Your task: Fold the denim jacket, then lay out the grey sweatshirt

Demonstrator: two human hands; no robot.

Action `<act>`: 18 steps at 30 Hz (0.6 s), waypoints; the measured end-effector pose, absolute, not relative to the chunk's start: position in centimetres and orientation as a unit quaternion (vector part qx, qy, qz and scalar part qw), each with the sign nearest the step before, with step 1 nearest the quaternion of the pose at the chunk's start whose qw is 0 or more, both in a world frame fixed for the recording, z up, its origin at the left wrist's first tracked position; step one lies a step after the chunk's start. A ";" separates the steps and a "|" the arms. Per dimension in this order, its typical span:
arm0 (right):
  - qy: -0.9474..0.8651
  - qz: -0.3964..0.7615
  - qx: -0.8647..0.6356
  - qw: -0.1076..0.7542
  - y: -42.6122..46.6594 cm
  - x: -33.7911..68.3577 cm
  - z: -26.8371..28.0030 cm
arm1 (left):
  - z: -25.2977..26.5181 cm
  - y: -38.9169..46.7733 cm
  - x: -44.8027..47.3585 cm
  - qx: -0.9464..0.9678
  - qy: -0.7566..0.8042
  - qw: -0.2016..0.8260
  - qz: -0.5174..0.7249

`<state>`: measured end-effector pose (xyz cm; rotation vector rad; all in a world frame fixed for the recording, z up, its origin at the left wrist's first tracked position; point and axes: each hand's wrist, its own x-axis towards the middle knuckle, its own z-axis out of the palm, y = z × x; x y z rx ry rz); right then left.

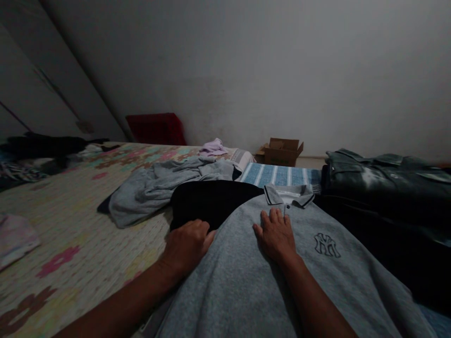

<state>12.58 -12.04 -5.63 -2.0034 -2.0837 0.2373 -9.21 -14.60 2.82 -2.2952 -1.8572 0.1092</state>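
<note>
A grey polo shirt (243, 267) with a dark-striped collar and a black chest emblem (327, 245) lies spread out in front of me, collar away from me. My right hand (276, 234) rests flat on its upper front below the collar, fingers apart. At the shirt's left edge, my left hand (188, 244) is closed, with its fingers curled and the thumb against the grey cloth; the fingertips are hidden. Beyond that hand is a black piece of cloth (214, 197) beside the shirt's shoulder; I cannot tell whether it is a sleeve.
A crumpled grey garment (155, 188) lies on the flowered bedcover (84, 225). Dark folded clothes (380, 176) are stacked at right. Farther back are a lilac cloth (213, 147), a blue striped cloth (278, 175), an open cardboard box (281, 152) and a red object (155, 128) by the wall.
</note>
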 end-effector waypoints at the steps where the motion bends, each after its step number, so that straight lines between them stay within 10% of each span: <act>1: -0.713 0.083 -0.686 0.121 -12.0 12.6 -5.6 | 2.6 -14.7 -9.0 -0.752 -0.655 0.059 0.048; 18: -0.711 0.083 -0.685 0.135 -12.2 12.6 -5.2 | 0.1 -11.3 -9.2 -0.685 -0.729 -0.005 0.016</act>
